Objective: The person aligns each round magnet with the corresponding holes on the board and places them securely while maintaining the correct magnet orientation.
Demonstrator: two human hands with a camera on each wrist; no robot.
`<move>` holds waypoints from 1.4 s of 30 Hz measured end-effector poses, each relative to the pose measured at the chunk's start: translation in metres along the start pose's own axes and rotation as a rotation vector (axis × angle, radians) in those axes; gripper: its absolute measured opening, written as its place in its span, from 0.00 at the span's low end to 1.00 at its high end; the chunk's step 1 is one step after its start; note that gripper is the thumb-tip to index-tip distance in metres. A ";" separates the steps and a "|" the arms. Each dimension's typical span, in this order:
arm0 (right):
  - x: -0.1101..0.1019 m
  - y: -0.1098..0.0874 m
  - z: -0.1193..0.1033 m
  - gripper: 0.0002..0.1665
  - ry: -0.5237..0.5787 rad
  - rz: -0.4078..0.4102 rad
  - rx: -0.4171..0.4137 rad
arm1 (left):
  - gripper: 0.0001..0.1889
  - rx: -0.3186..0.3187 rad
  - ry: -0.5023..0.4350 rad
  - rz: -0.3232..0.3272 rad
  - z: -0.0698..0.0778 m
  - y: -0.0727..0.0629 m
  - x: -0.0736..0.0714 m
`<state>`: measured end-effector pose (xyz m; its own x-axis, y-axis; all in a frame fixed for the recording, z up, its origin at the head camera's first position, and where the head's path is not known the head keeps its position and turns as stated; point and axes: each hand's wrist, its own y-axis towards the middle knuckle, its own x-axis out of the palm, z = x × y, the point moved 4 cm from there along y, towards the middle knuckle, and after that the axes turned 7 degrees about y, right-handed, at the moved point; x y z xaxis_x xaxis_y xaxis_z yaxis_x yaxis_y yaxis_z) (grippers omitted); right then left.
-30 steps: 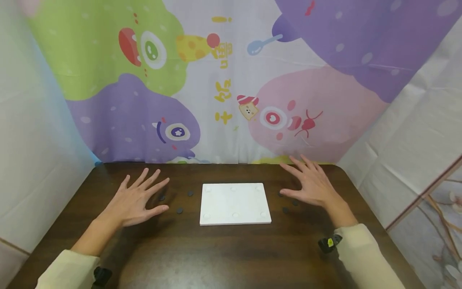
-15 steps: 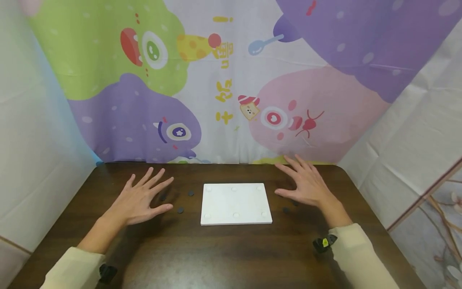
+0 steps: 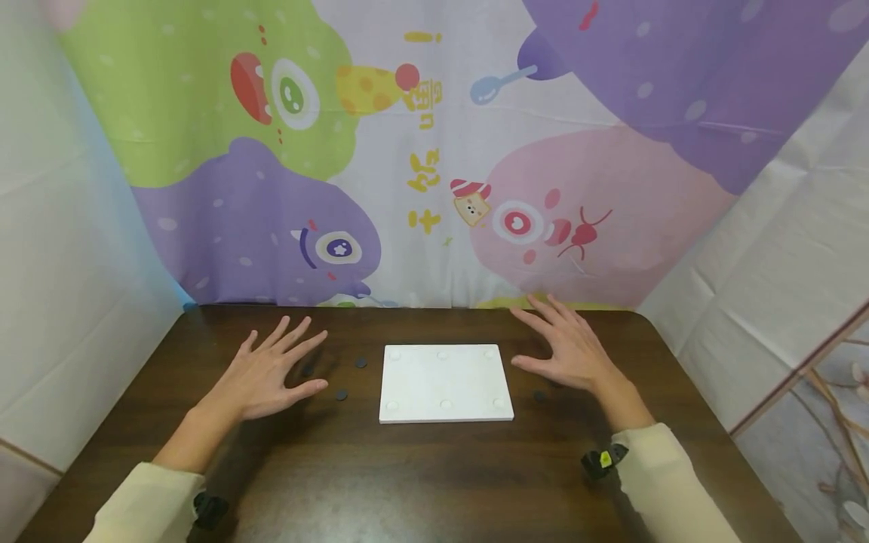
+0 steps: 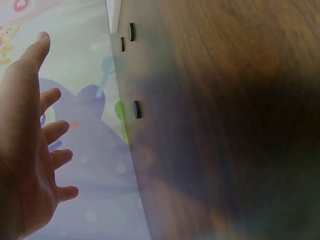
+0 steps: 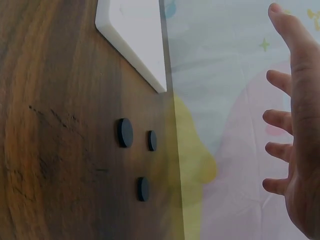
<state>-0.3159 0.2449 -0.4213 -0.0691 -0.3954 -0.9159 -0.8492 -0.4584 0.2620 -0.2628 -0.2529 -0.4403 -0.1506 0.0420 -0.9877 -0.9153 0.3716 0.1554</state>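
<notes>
A white rectangular board [image 3: 444, 382] with shallow round recesses along its near and far edges lies on the dark wooden table. Left of it my left hand [image 3: 270, 375] hovers, fingers spread and holding nothing. Small black discs lie near that hand: one disc [image 3: 361, 363] toward the back, another disc [image 3: 342, 394] nearer, and a third disc [image 4: 137, 109] clearest in the left wrist view. To the board's right, my right hand [image 3: 566, 345] is also spread and holds nothing. Below it the right wrist view shows three more discs, including the largest-looking disc [image 5: 125, 133]; the hand partly hides this group in the head view.
A cartoon-printed cloth [image 3: 421, 151] hangs directly behind the table's back edge. Pale cloth walls [image 3: 75, 249] flank both sides. The brown table [image 3: 421, 483] extends toward me in front of the board. Each wrist carries a small black camera [image 3: 604, 460].
My right hand has drifted left toward the board, covering more of the discs beneath it. The left hand has shifted slightly right. Board and discs stay put; the head view moves a little.
</notes>
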 end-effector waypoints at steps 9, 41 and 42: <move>0.006 0.000 -0.009 0.52 0.030 0.008 -0.014 | 0.47 -0.015 -0.054 -0.032 0.002 0.000 0.005; 0.026 0.002 -0.025 0.50 0.073 -0.006 -0.010 | 0.45 0.006 -0.136 0.013 0.012 0.001 0.016; 0.026 0.002 -0.025 0.50 0.074 -0.009 -0.008 | 0.45 0.006 -0.138 0.015 0.012 0.001 0.017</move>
<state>-0.3069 0.2138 -0.4373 -0.0225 -0.4492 -0.8932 -0.8455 -0.4682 0.2568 -0.2618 -0.2405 -0.4573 -0.1109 0.1747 -0.9784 -0.9110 0.3756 0.1703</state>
